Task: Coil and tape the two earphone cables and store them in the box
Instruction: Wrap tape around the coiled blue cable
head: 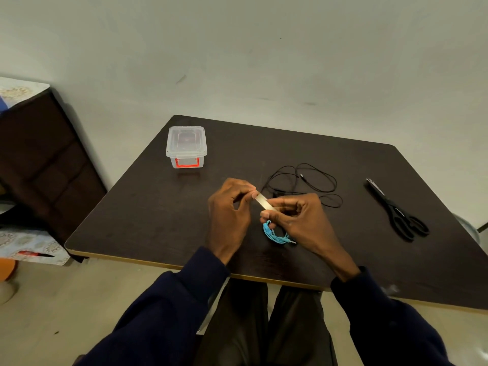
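Box closed; left hand pinches tape.

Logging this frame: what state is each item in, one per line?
box: lid on, red latch down
blue earphone cable: coiled, held in the right hand
black earphone cable: uncoiled, loose on the table
tape strip: stretched between both hands
scissors: blades closed, lying flat
left hand: pinches one tape end
right hand: holds the blue earphone cable and the other tape end
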Demonstrator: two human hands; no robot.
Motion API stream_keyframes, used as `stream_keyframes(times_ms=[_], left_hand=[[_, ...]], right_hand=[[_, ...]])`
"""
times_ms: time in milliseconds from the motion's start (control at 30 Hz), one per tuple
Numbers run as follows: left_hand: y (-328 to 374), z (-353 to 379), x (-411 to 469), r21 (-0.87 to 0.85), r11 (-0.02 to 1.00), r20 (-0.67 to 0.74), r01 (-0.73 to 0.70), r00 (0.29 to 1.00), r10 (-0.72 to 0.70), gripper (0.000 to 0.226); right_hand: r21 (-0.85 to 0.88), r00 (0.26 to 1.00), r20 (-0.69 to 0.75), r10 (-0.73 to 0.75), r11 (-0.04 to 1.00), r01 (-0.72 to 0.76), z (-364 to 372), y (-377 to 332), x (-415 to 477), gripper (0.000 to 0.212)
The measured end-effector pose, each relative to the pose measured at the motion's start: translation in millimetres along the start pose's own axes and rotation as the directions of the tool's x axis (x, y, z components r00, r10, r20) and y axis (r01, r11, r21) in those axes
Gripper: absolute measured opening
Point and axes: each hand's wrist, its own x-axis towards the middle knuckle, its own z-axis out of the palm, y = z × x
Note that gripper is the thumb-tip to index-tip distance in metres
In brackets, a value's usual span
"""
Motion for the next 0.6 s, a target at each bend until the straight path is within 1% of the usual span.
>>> stream_keyframes(times_ms=[33, 100, 167, 233, 300, 400, 467, 533, 567, 600], left_hand=[[0, -1, 1, -0.006, 1.0, 0.018, 0.008, 1.0, -0.008, 0.006], [1, -1, 3, -0.024, 0.999, 0.071, 0.041, 0.997, -0.04, 0.004], [3, 0, 6, -0.035, 0.989, 0.144, 0.145, 0.98, -0.139, 0.006], [4, 1, 14, -0.053, 0.953, 0.246, 0.299, 0.929, -0.278, 0.007], [8, 1, 24, -0.137, 0.861, 0.37, 0.49, 0.831, -0.414, 0.01], [12, 3, 37, -0.238, 0.64, 0.542, 0.731, 0.647, -0.537, 0.017], [10, 5, 43, -0.271, 0.49, 0.634, 0.828, 0.537, -0.557, 0.021], [6, 7, 49, -0.296, 0.35, 0.701, 0.889, 0.451, -0.552, 0.021], [5, 8, 52, -0.29, 0.31, 0.726, 0.905, 0.42, -0.545, 0.023], [4, 10, 54, -0.27, 0.307, 0.742, 0.913, 0.401, -0.538, 0.028]], right_hand=[[-0.03, 1.0, -0.013, -0.006, 1.0, 0.005, 0, -1, -1, 0.027], [-0.129, 0.998, -0.059, -0.019, 0.992, 0.011, -1, 0, -1, 0.03], [-0.199, 0.996, -0.09, -0.025, 0.98, 0.006, -3, 3, 0, 0.035], [-0.22, 0.994, -0.105, -0.014, 0.975, -0.01, -6, 6, 0, 0.039], [-0.245, 0.993, -0.118, -0.019, 0.969, -0.01, -11, 8, 0, 0.042], [-0.321, 0.989, -0.132, -0.061, 0.947, 0.016, -16, 8, -1, 0.047], [-0.349, 0.991, -0.117, -0.072, 0.937, 0.027, -23, 6, -2, 0.049], [-0.347, 0.995, -0.077, -0.059, 0.937, 0.029, -30, 3, -5, 0.045], [-0.337, 0.997, -0.058, -0.052, 0.941, 0.029, -34, 2, -6, 0.039], [-0.332, 0.998, -0.05, -0.047, 0.943, 0.028, -36, 2, -6, 0.035]])
